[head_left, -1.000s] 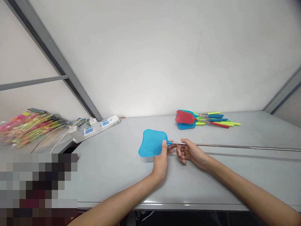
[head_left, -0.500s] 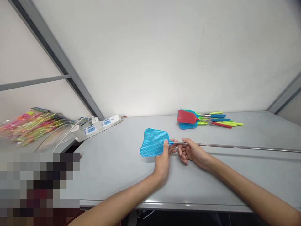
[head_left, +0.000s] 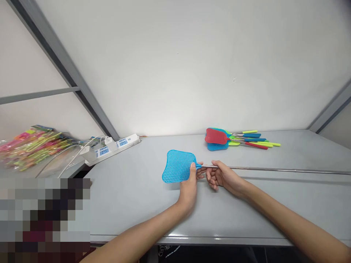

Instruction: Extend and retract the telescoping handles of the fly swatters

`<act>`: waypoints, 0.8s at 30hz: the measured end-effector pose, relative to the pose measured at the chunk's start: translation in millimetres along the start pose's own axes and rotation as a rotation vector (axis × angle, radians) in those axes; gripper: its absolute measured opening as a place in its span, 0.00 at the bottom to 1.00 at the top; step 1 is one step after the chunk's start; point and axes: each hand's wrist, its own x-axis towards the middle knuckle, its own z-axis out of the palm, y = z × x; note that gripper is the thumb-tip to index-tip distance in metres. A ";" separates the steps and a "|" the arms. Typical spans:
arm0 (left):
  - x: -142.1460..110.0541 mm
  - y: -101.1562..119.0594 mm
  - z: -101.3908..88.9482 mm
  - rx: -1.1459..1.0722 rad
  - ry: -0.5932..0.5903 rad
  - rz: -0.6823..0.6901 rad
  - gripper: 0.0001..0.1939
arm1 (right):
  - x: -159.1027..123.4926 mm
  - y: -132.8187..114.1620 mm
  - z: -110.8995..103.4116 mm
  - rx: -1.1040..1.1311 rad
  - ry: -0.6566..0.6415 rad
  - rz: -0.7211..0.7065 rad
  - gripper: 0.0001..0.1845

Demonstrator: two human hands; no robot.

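Note:
A blue fly swatter (head_left: 179,166) with a perforated head is held above the table, its thin metal rod drawn out long to the right and past the frame's edge. My left hand (head_left: 191,179) grips it at the neck, thumb on the lower corner of the head and fingers behind. Just to the right, my right hand (head_left: 219,174) is closed around the rod near the neck, with its fingers curled below. The far end of the rod and any handle are out of view.
Behind my hands lies a pile of fly swatters (head_left: 216,136) in red, blue and green. A white power strip (head_left: 115,148) with plugs and cables sits at the left. Plastic-wrapped colourful items (head_left: 38,148) lie farther left. The grey table (head_left: 131,197) meets a white wall.
The view has shifted slightly, so the background sits a little farther left. Both hands keep the same hold on the blue fly swatter.

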 end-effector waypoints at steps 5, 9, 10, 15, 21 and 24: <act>2.6 -1.8 -1.0 0.038 0.017 0.036 0.17 | -1.3 -2.4 1.1 -0.019 0.004 0.008 0.27; 3.3 -2.6 -2.3 0.104 0.035 0.053 0.18 | -1.3 -2.4 -0.4 -0.030 0.012 0.015 0.27; 2.9 -2.3 -2.5 0.117 0.036 0.060 0.18 | -1.2 -2.2 -1.0 -0.031 0.010 0.017 0.27; -1.0 2.0 -2.0 0.111 -0.050 0.045 0.18 | -0.7 -1.1 -3.8 -0.025 -0.018 -0.015 0.27; -0.4 2.3 -1.6 0.068 -0.033 0.051 0.16 | -2.2 -0.6 -3.4 -0.022 -0.028 -0.011 0.27; 1.5 2.9 -1.5 0.046 -0.018 0.053 0.15 | -2.0 -0.6 -1.7 -0.036 0.007 -0.003 0.27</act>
